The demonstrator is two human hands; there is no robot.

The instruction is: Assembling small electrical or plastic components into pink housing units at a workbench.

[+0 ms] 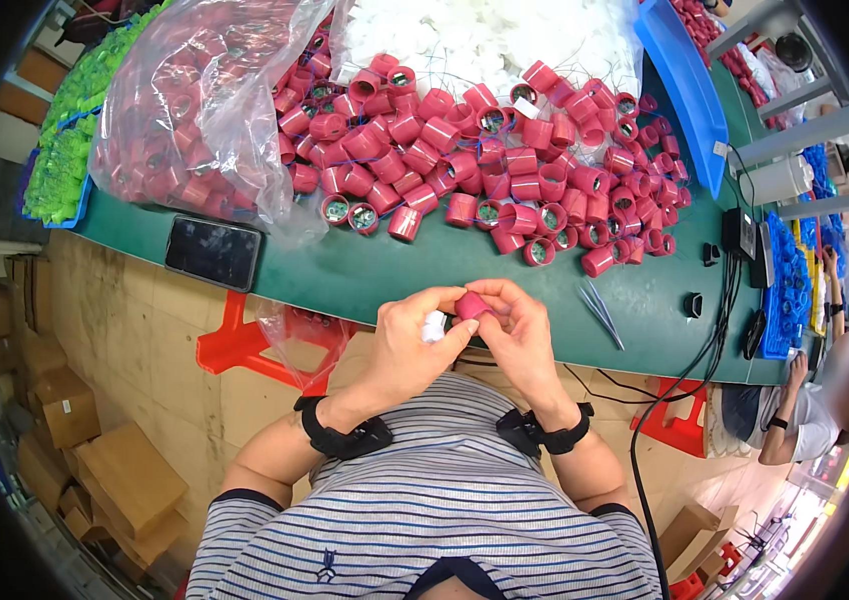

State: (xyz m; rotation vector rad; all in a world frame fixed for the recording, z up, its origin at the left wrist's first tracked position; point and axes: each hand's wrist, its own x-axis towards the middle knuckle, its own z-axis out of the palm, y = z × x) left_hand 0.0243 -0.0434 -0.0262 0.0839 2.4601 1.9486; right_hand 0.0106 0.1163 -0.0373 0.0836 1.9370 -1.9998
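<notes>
My left hand [413,340] and my right hand [517,332] meet at the near edge of the green table [375,275]. Between their fingertips sits a small pink-red cylinder cap [472,305], pinched from both sides. A small white piece [433,326] is held under my left thumb, touching the cap's left end. Beyond the hands a heap of the same pink-red caps [505,160] with thin wires covers the middle of the table. Both wrists wear black bands.
A clear bag of pink-red caps [195,110] lies at the left, a white bag [485,35] behind the heap. A black phone [213,252], metal tweezers [602,310], a blue tray [685,90], green parts [80,130], cables, red stools and cardboard boxes [95,450] surround. Another person [815,400] sits right.
</notes>
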